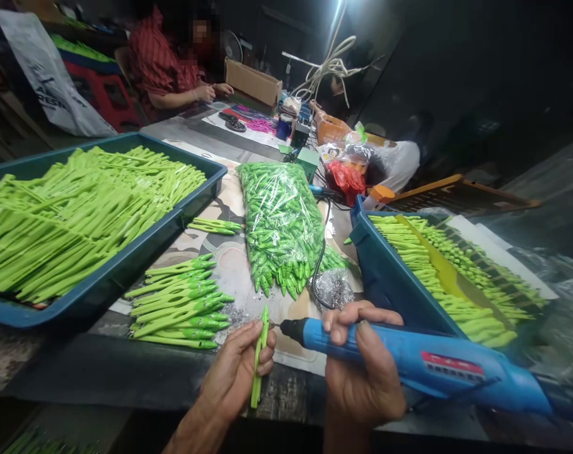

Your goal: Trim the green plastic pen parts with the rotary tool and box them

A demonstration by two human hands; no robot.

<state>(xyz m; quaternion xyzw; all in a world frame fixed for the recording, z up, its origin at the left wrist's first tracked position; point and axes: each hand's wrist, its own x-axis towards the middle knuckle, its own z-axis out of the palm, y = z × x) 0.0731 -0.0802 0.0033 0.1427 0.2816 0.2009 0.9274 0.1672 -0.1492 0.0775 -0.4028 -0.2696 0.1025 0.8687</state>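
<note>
My left hand [232,366] is closed around a slender light-green plastic piece [257,369] with a pointed, darker green tip, held nearly upright above the table's front edge. My right hand [362,375] grips a blue electric screwdriver [437,362] lying almost level, its black nose aimed left at the piece. Whether the bit touches the piece is hard to make out. Just left of my left hand lies a row of similar green pieces with pointed tips [186,306]. Tiny screws [239,313] are scattered beside that row.
A blue tray [182,211] heaped with light-green strips stands at left. Mid-table sits a clear bag of green tips [281,221], with a bag of small metal parts [334,287] by it. At right, a blue crate [385,271] holds more green pieces. A co-worker [167,69] sits beyond.
</note>
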